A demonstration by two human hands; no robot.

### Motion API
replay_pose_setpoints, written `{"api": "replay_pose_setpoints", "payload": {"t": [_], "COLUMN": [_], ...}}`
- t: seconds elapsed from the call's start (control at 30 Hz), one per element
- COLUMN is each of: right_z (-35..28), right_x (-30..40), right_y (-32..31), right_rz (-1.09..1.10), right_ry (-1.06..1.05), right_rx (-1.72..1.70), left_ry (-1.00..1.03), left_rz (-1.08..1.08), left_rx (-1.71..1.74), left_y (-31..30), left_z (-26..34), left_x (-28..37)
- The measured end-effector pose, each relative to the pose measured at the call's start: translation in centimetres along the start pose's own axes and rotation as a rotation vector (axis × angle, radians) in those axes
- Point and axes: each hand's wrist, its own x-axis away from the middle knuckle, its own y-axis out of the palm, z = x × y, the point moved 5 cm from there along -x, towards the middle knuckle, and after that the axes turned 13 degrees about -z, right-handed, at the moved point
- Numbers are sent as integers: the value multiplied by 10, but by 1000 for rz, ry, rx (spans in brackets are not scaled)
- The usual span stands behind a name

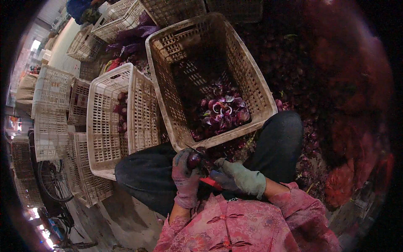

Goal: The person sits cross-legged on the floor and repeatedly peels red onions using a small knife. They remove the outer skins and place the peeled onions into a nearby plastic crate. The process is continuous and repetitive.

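Observation:
My left hand (185, 181), in a stained knit glove, grips a dark red onion (195, 160) just past the near rim of a large plastic crate (209, 143). A thin dark stem or tip sticks up from the onion. Close to its right side is my right hand (242, 178) in a grey-green glove, its fingers curled; whether they hold a tool is hidden in shadow. Something red (212, 182) shows between the hands, above my lap. Inside the tilted crate, red onions and loose purple skins (223, 110) are heaped at the near end.
A second plastic crate (143, 116) with onions (121, 110) stands left, touching my leg. Stacked crates (52, 91) and a bicycle wheel (55, 179) are farther left. Onions and skins (310, 145) cover the floor at right, beside a red mesh sack (340, 182). Purple netting (133, 36) lies behind.

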Motion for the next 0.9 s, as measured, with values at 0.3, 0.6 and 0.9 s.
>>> {"api": "replay_pose_setpoints", "payload": {"t": [0.3,0.6,0.9], "right_z": [0,-9,12], "right_x": [-6,-11,-22], "right_y": [-15,-11,-26], "right_rz": [-25,42,-88], "right_ry": [68,163,-79], "right_rx": [274,366,41], "left_ry": [92,96,25], "left_rz": [43,68,57], "left_rx": [-195,-191,-64], "left_y": [4,1,2], "left_z": [1,8,-4], "left_x": [2,1,0]}}
